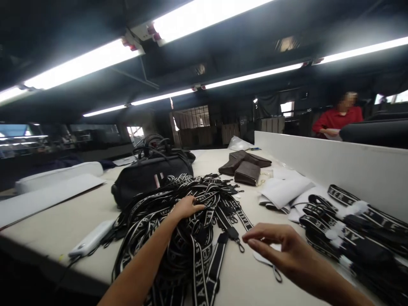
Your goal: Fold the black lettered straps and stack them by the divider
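A large tangled heap of black-and-white lettered straps (199,263) with metal clips lies in front of me. My left hand (186,207) rests on the upper part of this heap, thumb and forefinger apart; its other fingers are partly hidden. To the right of the heap, my right hand (283,246) hovers over the table with curved fingers and a gap between thumb and forefinger. I see nothing held in it. One strap end (245,221) runs close to its fingertips. Beneath the hand a white flat piece (266,258) with a dark loop shows in part.
Behind the heap stands a black handbag (149,176). Dark brown pouches (247,172) and white paper sheets (285,189) lie farther back. Bundled straps (357,231) lie at right, below a white partition (318,157). A white device (92,239) is at left. A person in red (338,121) stands beyond.
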`<state>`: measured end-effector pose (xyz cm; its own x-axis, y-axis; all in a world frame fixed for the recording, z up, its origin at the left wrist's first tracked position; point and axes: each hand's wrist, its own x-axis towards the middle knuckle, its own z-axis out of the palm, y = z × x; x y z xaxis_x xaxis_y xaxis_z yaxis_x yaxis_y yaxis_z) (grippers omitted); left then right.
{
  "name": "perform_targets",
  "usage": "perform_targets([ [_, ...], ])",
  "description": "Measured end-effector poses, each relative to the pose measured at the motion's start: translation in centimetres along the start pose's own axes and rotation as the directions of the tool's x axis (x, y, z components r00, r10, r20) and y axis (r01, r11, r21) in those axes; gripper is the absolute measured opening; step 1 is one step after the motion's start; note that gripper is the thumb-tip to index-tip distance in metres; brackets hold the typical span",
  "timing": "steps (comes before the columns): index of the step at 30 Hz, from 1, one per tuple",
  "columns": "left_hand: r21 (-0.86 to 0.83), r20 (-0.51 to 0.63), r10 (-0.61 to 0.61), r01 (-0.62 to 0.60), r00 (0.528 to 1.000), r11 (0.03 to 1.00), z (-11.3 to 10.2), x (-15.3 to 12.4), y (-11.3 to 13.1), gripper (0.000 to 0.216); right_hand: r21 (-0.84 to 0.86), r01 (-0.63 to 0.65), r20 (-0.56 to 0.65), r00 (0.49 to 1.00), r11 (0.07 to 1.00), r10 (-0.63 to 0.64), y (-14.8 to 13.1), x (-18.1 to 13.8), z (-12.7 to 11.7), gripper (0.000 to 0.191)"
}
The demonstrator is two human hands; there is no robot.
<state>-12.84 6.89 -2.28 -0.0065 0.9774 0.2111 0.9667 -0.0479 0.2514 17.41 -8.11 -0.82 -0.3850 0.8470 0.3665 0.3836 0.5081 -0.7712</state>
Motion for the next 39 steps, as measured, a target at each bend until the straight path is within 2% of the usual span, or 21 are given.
perform_targets([
  [3,0.012,0.013,-0.030,0.030,0.999,0.999,1.1,0.4,-0.5,0.023,0.036,-0.062,-0.015,0.998,0.997,0.063,3.1,4.0,3.0,0.028],
  [7,0.023,-0.107,-0.092,0.095,0.990,0.995,0.3,0.1,-1.2,0.020,-0.006,-0.161,-0.083,0.984,0.987,0.160,8.3,8.4,5.9,0.028],
  [10,0.008,-0.276,-0.090,0.096,0.957,0.995,-1.7,-0.2,-1.7,0.027,0.006,-0.164,-0.059,0.985,0.986,0.164,9.3,9.7,7.0,0.028],
  [13,-0.004,-0.465,-0.064,0.070,0.883,0.998,-4.2,0.3,-1.3,0.034,0.044,-0.150,-0.016,0.988,0.988,0.151,8.6,10.0,7.6,0.028],
  [15,-0.023,-0.621,0.008,-0.028,0.784,0.999,-5.9,1.4,-0.4,0.034,0.058,-0.138,-0.011,0.990,0.989,0.139,8.0,10.2,7.8,0.029],
  [16,-0.026,-0.700,0.058,-0.106,0.712,0.994,-6.9,2.1,0.3,0.033,0.065,-0.132,-0.015,0.991,0.989,0.133,7.7,10.2,7.9,0.029],
  [19,0.028,-0.879,0.190,-0.351,0.437,0.936,-11.1,4.2,3.2,0.031,0.122,-0.101,-0.098,0.989,0.987,0.113,7.1,10.3,7.8,0.032],
  [21,0.081,-0.948,0.211,-0.462,0.238,0.883,-14.9,4.9,6.0,0.029,0.199,-0.065,-0.195,0.975,0.978,0.105,6.5,10.3,7.4,0.037],
  [22,0.096,-0.968,0.198,-0.502,0.155,0.860,-17.0,5.0,7.6,0.026,0.236,-0.038,-0.246,0.964,0.971,0.097,6.0,10.4,7.1,0.042],
  [23,0.116,-0.974,0.201,-0.542,0.101,0.832,-19.2,4.8,9.4,0.023,0.264,-0.004,-0.292,0.953,0.965,0.084,5.4,10.5,6.7,0.049],
  [25,0.161,-0.971,0.236,-0.627,0.038,0.762,-23.2,4.1,13.4,0.019,0.303,0.087,-0.374,0.927,0.949,0.034,3.8,10.8,5.6,0.061],
  [27,0.197,-0.959,0.283,-0.708,0.004,0.678,-26.3,2.8,17.3,0.018,0.346,0.193,-0.459,0.889,0.918,-0.014,1.9,11.1,4.1,0.070],
  [29,0.256,-0.923,0.383,-0.783,-0.025,0.566,-28.2,1.4,20.8,0.016,0.390,0.306,-0.551,0.833,0.869,-0.047,-0.2,11.1,2.2,0.075],
  [31,0.316,-0.838,0.543,-0.853,-0.047,0.415,-28.6,0.1,23.5,0.014,0.394,0.416,-0.655,0.753,0.820,-0.066,-1.9,10.5,0.0,0.078],
  [33,0.332,-0.712,0.700,-0.906,-0.058,0.262,-27.9,-1.1,25.4,0.013,0.380,0.517,-0.732,0.675,0.767,-0.092,-3.2,8.9,-2.5,0.084],
  [34,0.319,-0.642,0.765,-0.926,-0.055,0.201,-27.2,-1.7,26.0,0.012,0.385,0.553,-0.745,0.659,0.739,-0.105,-3.6,7.9,-3.7,0.086],
  [36,0.252,-0.503,0.864,-0.961,-0.029,0.115,-25.4,-2.5,26.9,0.009,0.424,0.575,-0.722,0.681,0.700,-0.122,-4.2,5.3,-6.1,0.082],
  [39,0.103,-0.334,0.942,-0.993,0.020,0.058,-22.1,-3.3,27.6,0.009,0.491,0.454,-0.640,0.767,0.743,-0.046,-4.5,1.3,-8.8,0.064],
])
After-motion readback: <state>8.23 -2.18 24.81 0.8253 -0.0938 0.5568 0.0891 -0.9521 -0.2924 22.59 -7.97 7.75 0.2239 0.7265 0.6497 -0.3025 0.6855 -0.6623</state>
